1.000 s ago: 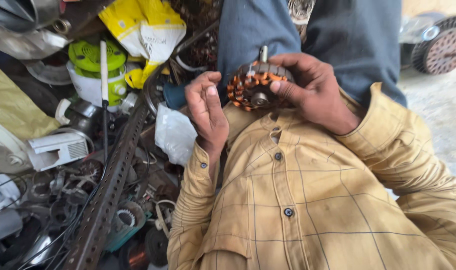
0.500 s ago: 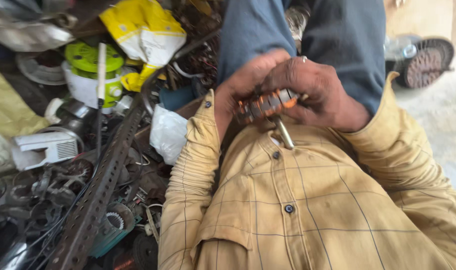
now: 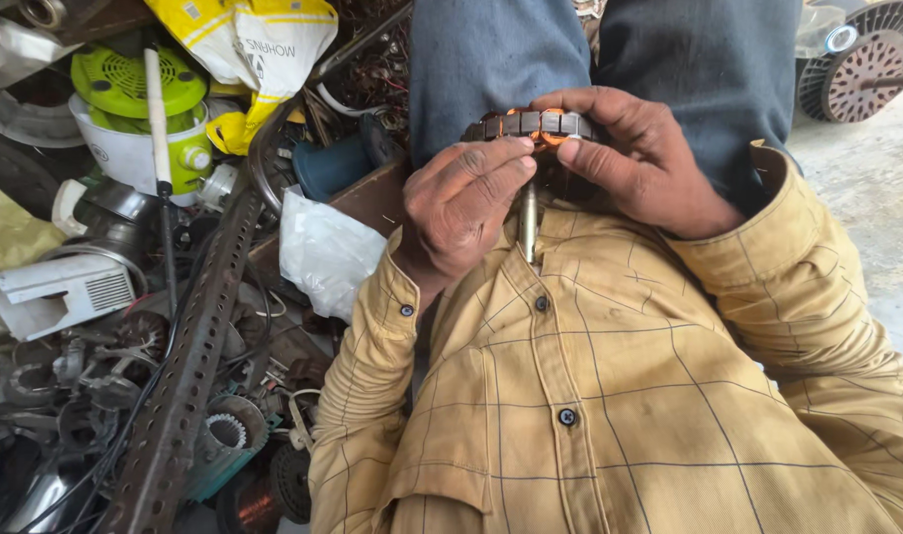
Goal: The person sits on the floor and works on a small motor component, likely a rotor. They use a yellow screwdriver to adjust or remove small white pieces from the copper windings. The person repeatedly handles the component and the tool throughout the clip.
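Both my hands hold a small electric motor part (image 3: 531, 125), a dark laminated ring with copper winding, above my lap. A metal shaft (image 3: 529, 223) sticks down from it toward my yellow checked shirt. My left hand (image 3: 463, 203) grips its near left side with the thumb along the rim. My right hand (image 3: 637, 158) wraps over its right side and top. Much of the part is hidden by my fingers. Behind it are my blue trousers (image 3: 511, 59).
A scrap heap fills the left: a perforated metal angle bar (image 3: 189, 366), a green and white appliance (image 3: 130, 109), a yellow bag (image 3: 249, 49), a white plastic bag (image 3: 323, 252), a white vented casing (image 3: 61, 292), coils and wires. A slotted metal disc (image 3: 862, 74) lies on concrete at top right.
The motor part has been turned over: its copper face showed with the shaft up, now its edge shows with the shaft down. My left hand closed onto it.
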